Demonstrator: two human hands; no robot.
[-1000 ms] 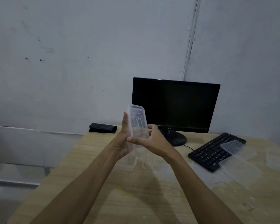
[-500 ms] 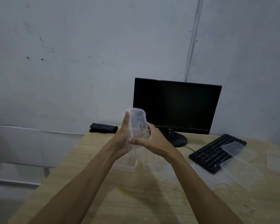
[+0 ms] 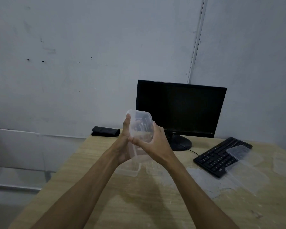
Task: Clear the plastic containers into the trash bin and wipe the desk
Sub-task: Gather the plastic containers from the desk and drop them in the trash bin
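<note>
A black cloth (image 3: 105, 131) lies at the far left of the surface (image 3: 139, 204). The left hand (image 3: 124, 142) and right hand (image 3: 153, 142) both wrap around one clear tub (image 3: 141, 128), held up in the air. It looks light, bendy and slippery, so the sides are best to hold. About five more tubs (image 3: 244, 166) lie on the surface, some on the keyboard (image 3: 216, 158).

left hand (image 3: 125, 142) raised, gripping | right hand (image 3: 153, 142) raised, fingers (image 3: 135, 139) curled
</note>
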